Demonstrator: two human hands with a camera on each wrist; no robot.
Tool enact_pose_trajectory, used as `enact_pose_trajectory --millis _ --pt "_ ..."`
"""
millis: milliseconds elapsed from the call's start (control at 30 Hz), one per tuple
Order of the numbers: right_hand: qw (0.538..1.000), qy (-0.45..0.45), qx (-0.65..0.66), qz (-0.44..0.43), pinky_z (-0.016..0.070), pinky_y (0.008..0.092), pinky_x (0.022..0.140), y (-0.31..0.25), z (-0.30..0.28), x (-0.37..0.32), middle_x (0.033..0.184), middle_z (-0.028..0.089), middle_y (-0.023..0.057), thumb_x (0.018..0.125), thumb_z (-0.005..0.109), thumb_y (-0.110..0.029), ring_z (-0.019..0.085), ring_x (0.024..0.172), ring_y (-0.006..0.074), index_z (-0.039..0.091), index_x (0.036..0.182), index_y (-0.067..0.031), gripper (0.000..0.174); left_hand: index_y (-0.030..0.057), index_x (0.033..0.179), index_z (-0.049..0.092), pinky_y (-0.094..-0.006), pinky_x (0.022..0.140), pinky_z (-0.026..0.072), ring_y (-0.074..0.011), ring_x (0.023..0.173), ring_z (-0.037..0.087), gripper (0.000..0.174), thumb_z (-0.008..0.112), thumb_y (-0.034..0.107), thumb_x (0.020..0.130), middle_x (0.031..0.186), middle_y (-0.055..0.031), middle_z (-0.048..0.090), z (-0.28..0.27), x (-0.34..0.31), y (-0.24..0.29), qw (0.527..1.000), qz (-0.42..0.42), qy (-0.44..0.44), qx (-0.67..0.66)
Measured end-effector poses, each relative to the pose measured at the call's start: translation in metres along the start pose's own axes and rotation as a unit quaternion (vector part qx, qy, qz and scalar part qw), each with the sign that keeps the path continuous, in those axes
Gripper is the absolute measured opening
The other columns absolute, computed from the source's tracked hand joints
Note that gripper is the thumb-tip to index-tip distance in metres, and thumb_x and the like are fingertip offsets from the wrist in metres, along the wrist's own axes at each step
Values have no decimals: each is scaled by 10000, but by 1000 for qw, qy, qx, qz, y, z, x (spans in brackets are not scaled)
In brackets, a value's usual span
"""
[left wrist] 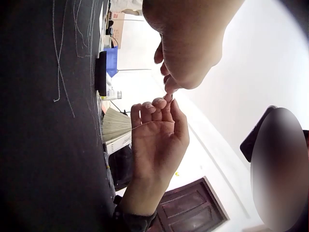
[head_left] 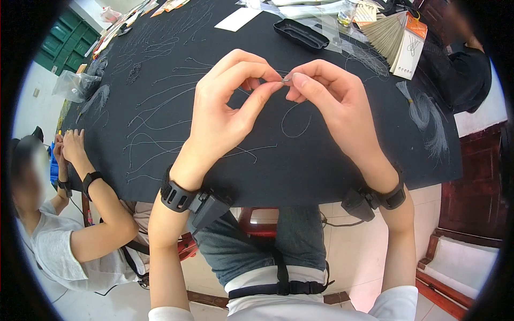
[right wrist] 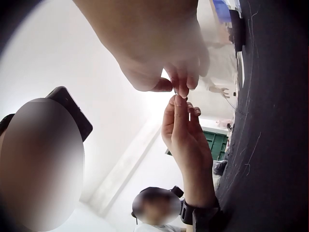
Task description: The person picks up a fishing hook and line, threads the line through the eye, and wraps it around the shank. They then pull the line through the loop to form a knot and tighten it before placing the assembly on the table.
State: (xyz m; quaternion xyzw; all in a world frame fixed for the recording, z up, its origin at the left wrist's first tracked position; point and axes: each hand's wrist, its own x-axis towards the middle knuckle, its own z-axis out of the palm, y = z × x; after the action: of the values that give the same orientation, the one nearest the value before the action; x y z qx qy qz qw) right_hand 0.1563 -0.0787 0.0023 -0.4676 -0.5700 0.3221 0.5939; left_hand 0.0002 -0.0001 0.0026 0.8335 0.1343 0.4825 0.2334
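Observation:
Over the dark table my left hand [head_left: 222, 101] and right hand [head_left: 345, 104] meet fingertip to fingertip. Thumb and forefinger of each pinch a thin grey cord [head_left: 285, 80] where the tips come together. A thin loop [head_left: 282, 128] of cord shows below the fingers, against the black cloth. In the left wrist view, a strand [left wrist: 147, 124] runs across the palm side of my right hand [left wrist: 159, 145]. The right wrist view shows my left hand [right wrist: 190, 145] below, its fingertips close under those of the right. The fingers hide most of the pinched part.
Several loose cords lie left of my hands on the black tablecloth [head_left: 241, 184]. A cord bundle [head_left: 423, 109] lies at the right, near a fanned sample-card stack [head_left: 388, 40]. A black tray [head_left: 301, 35] sits beyond my hands. Another person [head_left: 80, 230] works at the left.

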Motion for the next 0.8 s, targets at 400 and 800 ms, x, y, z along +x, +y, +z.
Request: enact_pose_trajectory --millis 400,800 --pt "1000 7 -25 -12 457 224 648 2 1 1 716 632 56 827 602 -144 587 686 94 645 846 9 161 14 794 629 -223 584 477 -132 667 585 90 659 -17 715 796 -58 597 -2 1 1 1000 6 -12 14" --pt "996 7 -80 -37 452 230 610 8 2 3 676 620 58 808 600 -125 570 639 96 638 826 19 151 2 786 618 -226 556 468 -133 627 580 94 655 -38 709 772 -62 593 -2 0 0 999 21 -19 26"
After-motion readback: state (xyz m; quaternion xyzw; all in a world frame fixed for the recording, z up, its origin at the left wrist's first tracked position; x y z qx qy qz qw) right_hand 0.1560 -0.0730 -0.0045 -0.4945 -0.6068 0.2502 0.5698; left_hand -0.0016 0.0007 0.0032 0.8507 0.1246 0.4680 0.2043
